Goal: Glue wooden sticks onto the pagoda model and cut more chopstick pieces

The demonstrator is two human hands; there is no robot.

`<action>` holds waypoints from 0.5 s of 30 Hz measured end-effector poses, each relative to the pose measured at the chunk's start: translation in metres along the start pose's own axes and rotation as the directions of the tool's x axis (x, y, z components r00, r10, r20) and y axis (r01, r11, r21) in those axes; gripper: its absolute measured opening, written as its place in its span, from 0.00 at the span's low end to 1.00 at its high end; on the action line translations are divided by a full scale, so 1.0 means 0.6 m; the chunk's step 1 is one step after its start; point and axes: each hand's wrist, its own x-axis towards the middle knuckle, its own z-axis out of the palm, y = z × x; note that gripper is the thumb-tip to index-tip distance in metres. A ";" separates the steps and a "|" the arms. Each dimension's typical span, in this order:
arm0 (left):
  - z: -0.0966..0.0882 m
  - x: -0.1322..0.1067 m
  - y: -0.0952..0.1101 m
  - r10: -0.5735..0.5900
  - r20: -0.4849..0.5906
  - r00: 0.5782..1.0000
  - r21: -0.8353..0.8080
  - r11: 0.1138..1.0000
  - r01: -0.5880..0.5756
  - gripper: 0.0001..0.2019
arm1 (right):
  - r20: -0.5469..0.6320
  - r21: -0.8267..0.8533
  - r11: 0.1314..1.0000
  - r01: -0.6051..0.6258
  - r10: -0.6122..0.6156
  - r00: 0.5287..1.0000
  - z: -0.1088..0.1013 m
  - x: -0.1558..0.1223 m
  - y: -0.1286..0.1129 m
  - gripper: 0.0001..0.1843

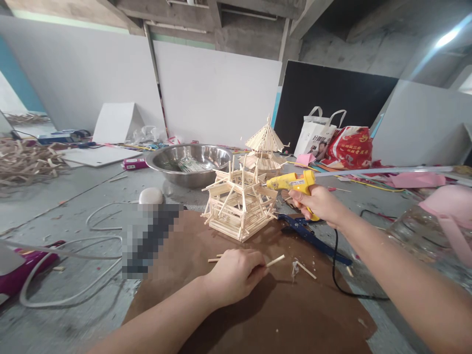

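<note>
The left hand (234, 273) lies knuckles up on the brown sheet (280, 314), fingers curled in and pinching one end of a short stick (275, 260) that juts out to the right. The right hand (319, 204) is closed around the grip of a yellow glue gun (291, 182), whose nozzle points left at the upper right edge of the stick tower (239, 204) (whether the tip touches the wood cannot be told). The tower stands upright on the sheet, just beyond the left hand and just left of the right hand. Both forearms reach in from below, the right one raised off the counter (73, 216). Blue-handled cutters (309, 233) lie under the right wrist, and a steel bowl (190, 162) sits farther back.
</note>
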 end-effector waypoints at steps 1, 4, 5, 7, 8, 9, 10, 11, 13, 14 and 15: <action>0.000 0.000 0.000 0.001 -0.001 1.000 -0.001 1.000 -0.001 0.10 | 0.003 -0.001 1.000 -0.002 0.002 1.000 0.000 0.000 0.000 0.18; 0.001 0.000 0.000 0.003 0.001 1.000 0.000 1.000 -0.003 0.10 | 0.020 -0.003 1.000 -0.006 0.006 1.000 -0.002 -0.002 0.002 0.18; 0.001 -0.001 0.000 0.002 -0.001 1.000 0.001 1.000 -0.002 0.10 | 0.023 -0.005 1.000 -0.006 0.006 1.000 -0.003 -0.002 0.002 0.18; 0.001 -0.001 0.000 0.001 -0.005 1.000 0.004 1.000 -0.001 0.10 | 0.020 -0.016 1.000 -0.007 0.007 1.000 -0.005 -0.002 0.004 0.18; 0.000 -0.001 0.000 0.001 -0.005 1.000 0.005 1.000 -0.001 0.10 | 0.016 -0.020 1.000 -0.009 0.009 1.000 -0.005 -0.002 0.005 0.18; 0.000 -0.001 0.000 0.001 -0.005 1.000 0.005 1.000 -0.001 0.10 | 0.015 -0.022 1.000 -0.011 0.012 1.000 -0.006 -0.002 0.005 0.18; 0.000 -0.001 0.000 0.002 -0.006 1.000 0.005 1.000 -0.002 0.10 | 0.014 -0.022 1.000 -0.015 0.015 1.000 -0.006 -0.002 0.005 0.18; 0.000 -0.001 0.000 0.002 -0.006 1.000 0.004 1.000 -0.002 0.10 | 0.015 -0.020 1.000 -0.018 0.019 1.000 -0.006 -0.002 0.005 0.18; -0.001 0.000 0.001 0.001 -0.009 1.000 0.003 1.000 -0.001 0.10 | 0.020 -0.014 1.000 -0.023 0.023 1.000 -0.006 -0.003 0.004 0.18; -0.001 0.000 0.001 0.000 -0.011 1.000 0.002 1.000 0.000 0.10 | 0.022 -0.013 1.000 -0.024 0.024 0.999 -0.005 -0.003 0.004 0.18; -0.001 0.000 0.002 0.001 -0.010 1.000 0.001 1.000 -0.001 0.10 | 0.022 -0.013 1.000 -0.025 0.025 0.999 -0.005 -0.003 0.003 0.18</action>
